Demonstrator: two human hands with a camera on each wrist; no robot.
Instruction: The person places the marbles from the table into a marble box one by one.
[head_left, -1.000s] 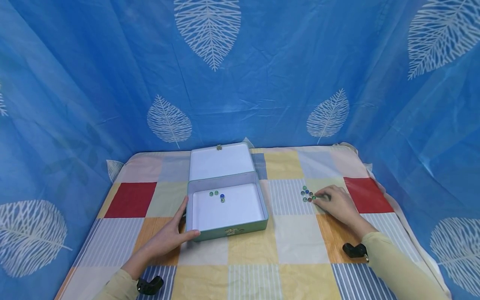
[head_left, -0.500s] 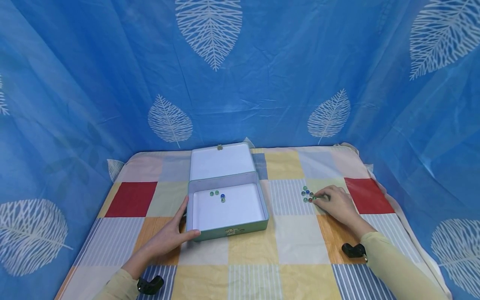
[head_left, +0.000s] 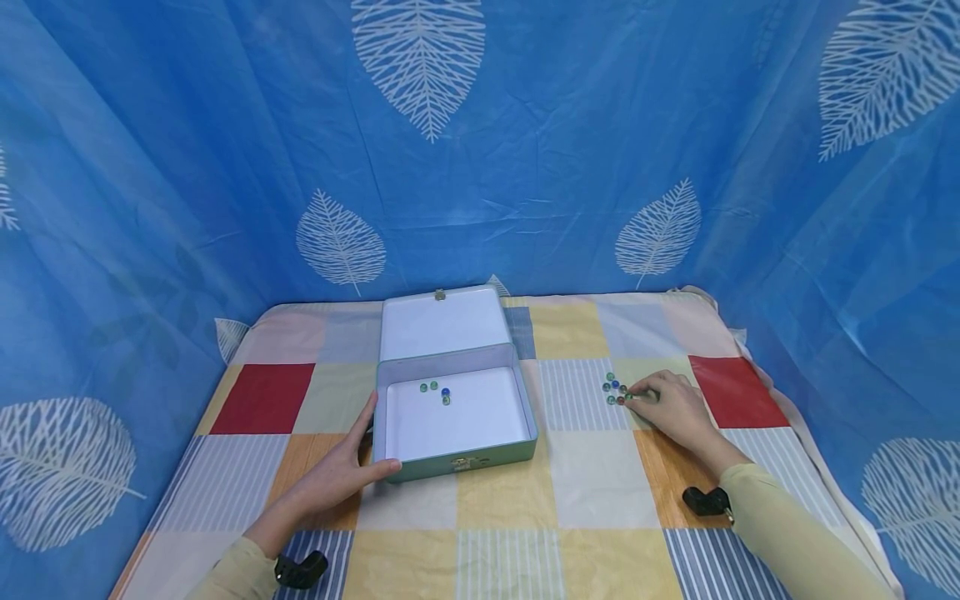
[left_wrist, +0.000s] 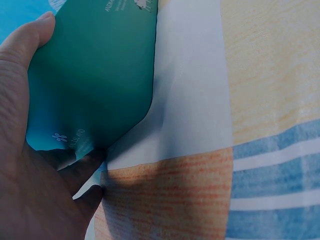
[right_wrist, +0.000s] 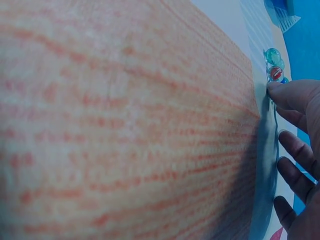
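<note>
A green tin box [head_left: 495,454] with a white inside stands at the middle left, its lid [head_left: 444,323] folded back. Several glass marbles, among them a blue marble [head_left: 446,392], lie in its back part. My left hand [head_left: 341,468] holds the box's near left corner, thumb at the front rim and fingers along the left side; the left wrist view shows the fingers against the green wall [left_wrist: 100,75]. On the cloth at right, my right hand [head_left: 675,410] pinches a green marble [head_left: 628,397] between thumb and index finger. Several marbles cluster beside the fingertips, including a reddish marble [right_wrist: 275,74].
A patchwork-patterned cloth [head_left: 510,558] covers the table. Blue curtains [head_left: 525,167] with white leaf prints surround it at the back and both sides. A dark wrist device [head_left: 302,572] sits by the left sleeve, another device [head_left: 707,502] by the right.
</note>
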